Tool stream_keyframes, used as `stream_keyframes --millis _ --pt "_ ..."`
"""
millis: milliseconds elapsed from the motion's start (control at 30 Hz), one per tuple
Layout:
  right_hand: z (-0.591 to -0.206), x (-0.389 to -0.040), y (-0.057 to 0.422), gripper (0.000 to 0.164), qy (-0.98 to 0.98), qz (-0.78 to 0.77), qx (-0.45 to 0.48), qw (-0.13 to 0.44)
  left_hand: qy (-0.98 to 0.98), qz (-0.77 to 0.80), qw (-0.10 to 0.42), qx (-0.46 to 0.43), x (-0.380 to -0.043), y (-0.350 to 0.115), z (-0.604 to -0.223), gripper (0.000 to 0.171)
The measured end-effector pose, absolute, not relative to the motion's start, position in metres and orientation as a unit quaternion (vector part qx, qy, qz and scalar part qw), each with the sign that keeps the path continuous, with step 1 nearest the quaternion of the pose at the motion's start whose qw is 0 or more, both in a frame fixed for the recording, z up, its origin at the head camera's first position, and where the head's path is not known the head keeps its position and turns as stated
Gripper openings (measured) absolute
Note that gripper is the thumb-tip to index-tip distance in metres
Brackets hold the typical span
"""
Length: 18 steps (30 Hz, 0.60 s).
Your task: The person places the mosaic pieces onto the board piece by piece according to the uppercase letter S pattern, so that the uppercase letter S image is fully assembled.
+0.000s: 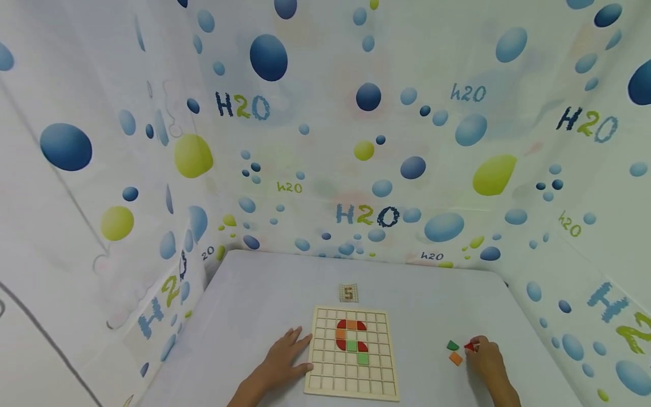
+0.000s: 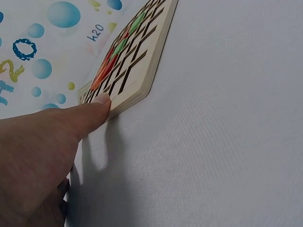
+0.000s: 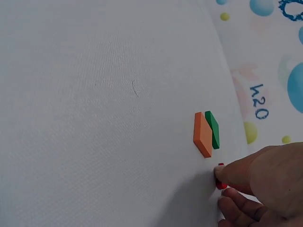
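My left hand rests at the left edge of a wooden grid board, fingers spread and thumb touching its side. Red, orange and light green tiles form a curved figure in the board's cells. Off to the right, my right hand pinches a small red piece between thumb and fingertips, close over the table. Beside it lie an orange square tile and a dark green rounded tile. In the right wrist view, the fingers mostly cover the red piece.
Behind the board lies a small card with a brown figure like a 5 on a grid. The table has a white cover. Curtains printed with bubbles and H2O lettering stand around its back and sides.
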State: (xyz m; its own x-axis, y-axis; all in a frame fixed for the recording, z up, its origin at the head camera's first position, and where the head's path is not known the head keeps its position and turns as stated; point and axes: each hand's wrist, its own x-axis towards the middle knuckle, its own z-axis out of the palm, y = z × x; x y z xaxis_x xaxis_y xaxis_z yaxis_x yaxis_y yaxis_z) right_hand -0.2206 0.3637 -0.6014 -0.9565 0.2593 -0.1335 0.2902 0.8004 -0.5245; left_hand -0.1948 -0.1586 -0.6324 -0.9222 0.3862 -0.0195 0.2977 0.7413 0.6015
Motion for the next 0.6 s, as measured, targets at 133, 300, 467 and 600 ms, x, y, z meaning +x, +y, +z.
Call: stream_keyframes --millis 133,300,467,600 --pt "-0.604 -0.218 0.364 0.032 0.948 -0.282 0.144 0.023 0.93 0.309 0.072 0.186 -0.195 -0.159 -0.632 0.076" --pt "-0.604 -0.217 0.369 0.029 0.955 -0.275 0.107 0.019 0.93 0.31 0.077 0.184 -0.195 -0.16 -0.632 0.076" --pt "-0.598 -0.215 0.379 0.041 0.956 -0.28 0.069 0.053 0.926 0.319 0.086 0.18 -0.194 -0.159 -0.631 0.076" --pt "-0.597 -0.217 0.384 0.039 0.953 -0.288 0.046 0.086 0.928 0.316 0.089 0.175 -0.194 -0.159 -0.63 0.076"
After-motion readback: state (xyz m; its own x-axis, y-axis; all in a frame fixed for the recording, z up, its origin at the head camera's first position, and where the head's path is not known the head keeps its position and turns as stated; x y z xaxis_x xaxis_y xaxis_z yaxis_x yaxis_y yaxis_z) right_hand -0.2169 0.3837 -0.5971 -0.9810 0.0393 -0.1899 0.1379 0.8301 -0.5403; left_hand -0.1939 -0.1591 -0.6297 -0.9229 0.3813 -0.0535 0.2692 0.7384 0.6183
